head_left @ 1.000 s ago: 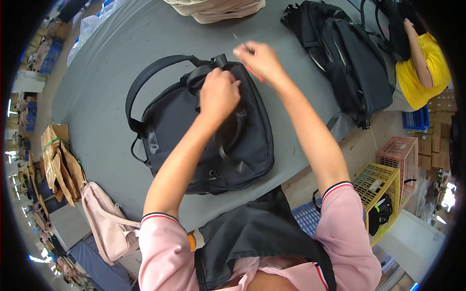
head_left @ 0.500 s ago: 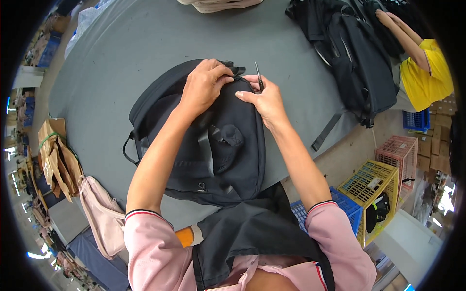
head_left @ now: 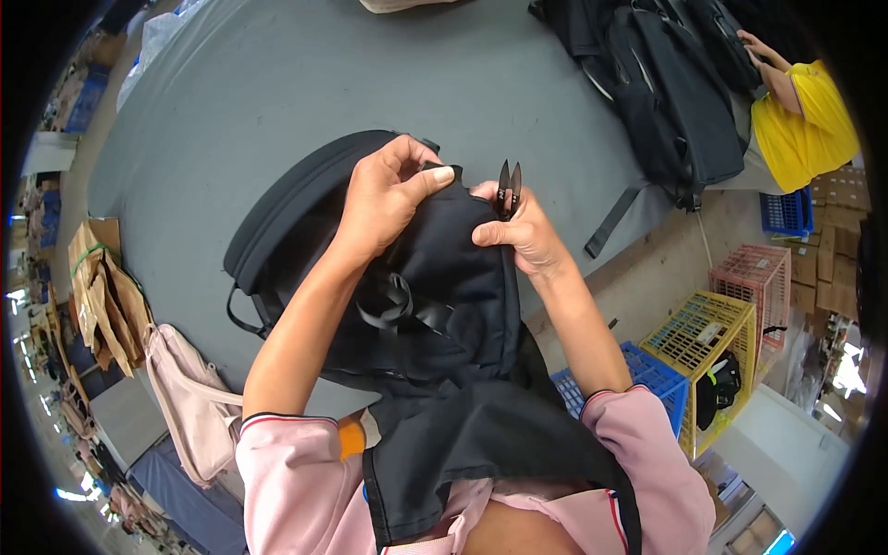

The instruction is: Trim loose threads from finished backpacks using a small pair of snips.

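On the near side of the counter (head_left: 185, 213), the black backpack (head_left: 453, 264) has just shifted nearer, seemingly easing access; farther, the left hand's (head_left: 379, 199) fingers pinch its far edge, the right hand's (head_left: 532, 231) curl round dark snips (head_left: 514, 192).

The wide fisheye view is looking steeply down from head height, framing the nearby hands (head_left: 381, 205) and gray tabletop (head_left: 277, 92).

A: Snips (head_left: 515, 176): handles?
B: Hidden in the right hand (head_left: 529, 231).
A: Left hand (head_left: 381, 202)?
B: Some fingertips lost behind the black backpack (head_left: 462, 245).
A: Backpack's near edge?
B: Partly covered by the apron (head_left: 499, 435). Pale item (head_left: 407, 4) cut off by upper edge; kind unclear.
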### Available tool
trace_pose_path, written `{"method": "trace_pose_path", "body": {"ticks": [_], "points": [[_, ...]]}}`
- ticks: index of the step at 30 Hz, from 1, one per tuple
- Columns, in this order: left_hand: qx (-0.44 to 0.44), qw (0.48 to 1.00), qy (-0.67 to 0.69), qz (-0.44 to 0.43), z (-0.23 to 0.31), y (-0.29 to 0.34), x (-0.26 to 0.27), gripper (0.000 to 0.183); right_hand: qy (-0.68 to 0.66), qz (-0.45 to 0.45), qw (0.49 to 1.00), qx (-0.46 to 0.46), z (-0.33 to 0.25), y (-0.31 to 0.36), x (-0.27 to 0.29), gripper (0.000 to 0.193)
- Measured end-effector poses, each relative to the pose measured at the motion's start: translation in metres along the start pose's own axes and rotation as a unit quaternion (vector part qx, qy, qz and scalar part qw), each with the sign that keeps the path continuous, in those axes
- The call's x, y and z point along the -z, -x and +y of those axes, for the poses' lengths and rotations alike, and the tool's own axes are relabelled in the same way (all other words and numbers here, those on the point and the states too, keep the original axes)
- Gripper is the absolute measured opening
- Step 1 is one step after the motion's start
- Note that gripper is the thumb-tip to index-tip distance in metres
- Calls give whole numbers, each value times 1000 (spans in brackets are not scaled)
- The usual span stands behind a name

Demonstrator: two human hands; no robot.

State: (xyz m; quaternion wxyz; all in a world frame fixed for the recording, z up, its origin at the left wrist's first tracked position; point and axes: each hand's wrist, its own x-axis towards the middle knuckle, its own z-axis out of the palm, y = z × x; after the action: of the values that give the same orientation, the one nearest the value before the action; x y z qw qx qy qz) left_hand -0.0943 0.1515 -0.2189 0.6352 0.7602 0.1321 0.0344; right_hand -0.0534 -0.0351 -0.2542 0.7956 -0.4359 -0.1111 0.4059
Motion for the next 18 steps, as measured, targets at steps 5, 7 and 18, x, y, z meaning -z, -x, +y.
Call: {"method": "trace_pose_path", "body": {"ticks": [5,7,18], "points": [[47,995,87,11,7,25,-4,22,71,-20,996,49,5,13,-4,29],[11,998,33,49,7,33,-10,26,93,-16,993,71,4,20,-4,29],[-153,983,-100,34,6,47,-2,26,95,16,994,56,-1,30,-16,22]]}}
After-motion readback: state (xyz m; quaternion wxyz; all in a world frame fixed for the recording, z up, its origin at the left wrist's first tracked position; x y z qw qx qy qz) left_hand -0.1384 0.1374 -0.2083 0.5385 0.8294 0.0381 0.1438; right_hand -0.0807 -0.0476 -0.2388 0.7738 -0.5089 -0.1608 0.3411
